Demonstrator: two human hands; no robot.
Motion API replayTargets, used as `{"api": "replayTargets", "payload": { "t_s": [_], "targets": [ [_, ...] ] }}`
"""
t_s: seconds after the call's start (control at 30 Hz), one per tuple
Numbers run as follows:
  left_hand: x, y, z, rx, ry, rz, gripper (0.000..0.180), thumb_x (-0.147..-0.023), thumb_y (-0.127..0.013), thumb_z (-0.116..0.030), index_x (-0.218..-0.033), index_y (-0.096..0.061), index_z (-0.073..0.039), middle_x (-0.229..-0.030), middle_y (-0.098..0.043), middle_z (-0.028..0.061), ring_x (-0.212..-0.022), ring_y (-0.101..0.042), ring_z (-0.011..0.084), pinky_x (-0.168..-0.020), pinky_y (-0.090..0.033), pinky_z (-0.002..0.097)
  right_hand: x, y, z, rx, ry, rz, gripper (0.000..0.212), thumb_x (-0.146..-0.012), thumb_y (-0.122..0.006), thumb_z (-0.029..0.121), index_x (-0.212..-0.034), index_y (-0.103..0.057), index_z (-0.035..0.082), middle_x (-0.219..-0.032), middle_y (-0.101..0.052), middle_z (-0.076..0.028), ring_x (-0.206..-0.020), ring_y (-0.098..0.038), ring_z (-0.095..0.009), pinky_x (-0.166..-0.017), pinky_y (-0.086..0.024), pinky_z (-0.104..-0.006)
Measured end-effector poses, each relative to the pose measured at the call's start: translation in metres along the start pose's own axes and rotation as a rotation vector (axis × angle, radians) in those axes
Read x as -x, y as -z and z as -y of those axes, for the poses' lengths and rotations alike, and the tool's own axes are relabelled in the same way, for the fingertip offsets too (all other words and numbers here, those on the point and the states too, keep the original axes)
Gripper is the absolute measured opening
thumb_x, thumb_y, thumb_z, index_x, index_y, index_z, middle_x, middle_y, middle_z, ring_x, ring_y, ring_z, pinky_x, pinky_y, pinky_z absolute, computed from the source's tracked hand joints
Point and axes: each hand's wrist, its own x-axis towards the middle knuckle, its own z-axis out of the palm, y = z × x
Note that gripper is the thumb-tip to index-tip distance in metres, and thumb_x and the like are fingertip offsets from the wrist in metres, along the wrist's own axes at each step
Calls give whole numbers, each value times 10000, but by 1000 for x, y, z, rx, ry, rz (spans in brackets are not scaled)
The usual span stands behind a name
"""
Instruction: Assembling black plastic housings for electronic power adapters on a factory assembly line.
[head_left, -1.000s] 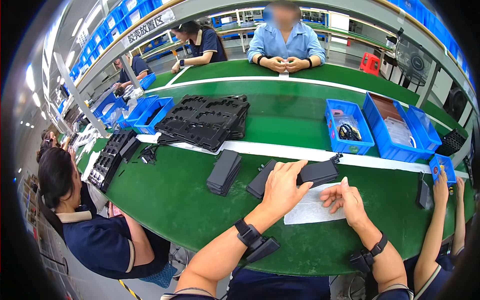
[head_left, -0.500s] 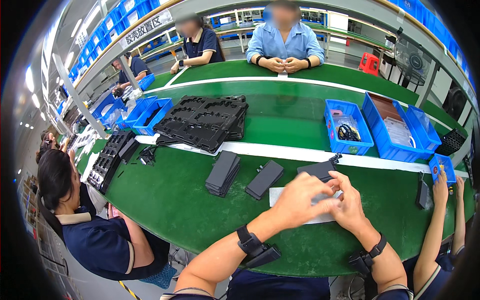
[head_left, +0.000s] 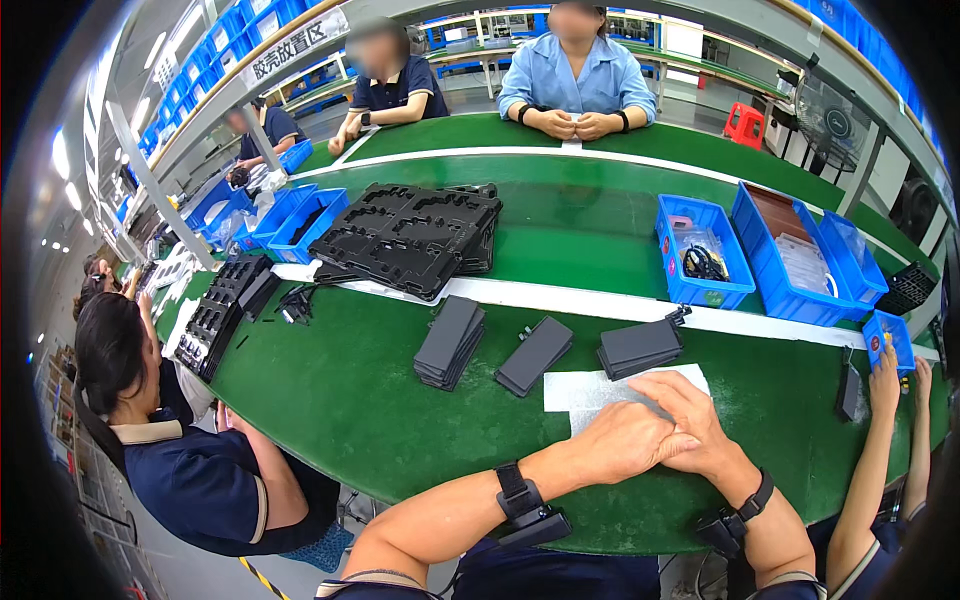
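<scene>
My left hand (head_left: 622, 440) and my right hand (head_left: 698, 420) are together just above a white sheet (head_left: 590, 388) on the green table. The left one is closed, its thumb lying across the right hand; whether it holds something is hidden. Fingers of the right hand stretch out over the left one's knuckles. Past the sheet lies a stack of dark grey flat rectangular pieces (head_left: 640, 346). Two similar stacks sit further left, one nearer (head_left: 535, 356) and one taller (head_left: 450, 342).
Black moulded trays (head_left: 405, 240) are piled beyond the stacks. Blue bins (head_left: 703, 290) stand at the back right, with a small blue bin (head_left: 887, 340) by a co-worker's hands (head_left: 884, 385). Another co-worker sits left, near a black tray (head_left: 222, 310). Two people sit opposite.
My hands have come down and nearer to me, from fingertips meeting to lying one against the other. The white sheet and the stack beyond are less covered. The view has shifted slightly.
</scene>
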Motion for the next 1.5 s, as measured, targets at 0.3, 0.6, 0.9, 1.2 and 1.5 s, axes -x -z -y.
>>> {"api": "replayTargets", "payload": {
  "t_s": [0.3, 0.6, 0.9, 1.2, 1.5],
  "targets": [
    [-2, 11, 2, 9, -129, -162, 224, -855, -624, -274, -796, -659, -60, -772, -637, 146, -700, -598, 320, -626, -486, 399, 5, -2, 1, -272, -238, 44, 418, -666, -672, 94, -1070, -617, 1, -934, -631, -155, -833, -630, -303, -755, -510, -343],
    [-1, 34, 29, -211, 76, -624, 376, -676, -773, -139, -1016, -645, -44, -1089, -620, 120, -1030, -542, 289, -886, -452, 375, 9, -1, -11, -692, -843, 55, 283, -871, -631, 131, -1117, -611, -7, -891, -649, -53, -700, -601, -98, -594, -514, -247],
    [-4, 39, 34, -263, 167, -576, 422, -684, -781, -173, -1058, -633, -45, -1059, -636, 101, -1025, -540, 271, -892, -438, 376, 5, 4, -11, -815, -903, 136, 305, -891, -590, 106, -1144, -566, -63, -946, -640, -126, -715, -618, -135, -567, -539, -247],
    [-4, 42, 27, -229, 277, -499, 460, -653, -797, -178, -1057, -628, -39, -1004, -639, 95, -957, -554, 251, -863, -449, 357, 8, 0, -22, -1040, -953, 66, 297, -918, -568, 133, -1147, -550, -55, -920, -631, -124, -714, -635, -141, -559, -551, -249],
    [-4, 37, 4, -117, 228, -520, 492, -632, -803, -175, -1061, -609, -33, -984, -624, 97, -941, -567, 232, -844, -461, 345, 6, 6, -24, -1234, -998, -212, 277, -931, -573, 226, -1052, -590, -23, -881, -634, -93, -677, -626, -123, -552, -546, -245]
  ]
}}
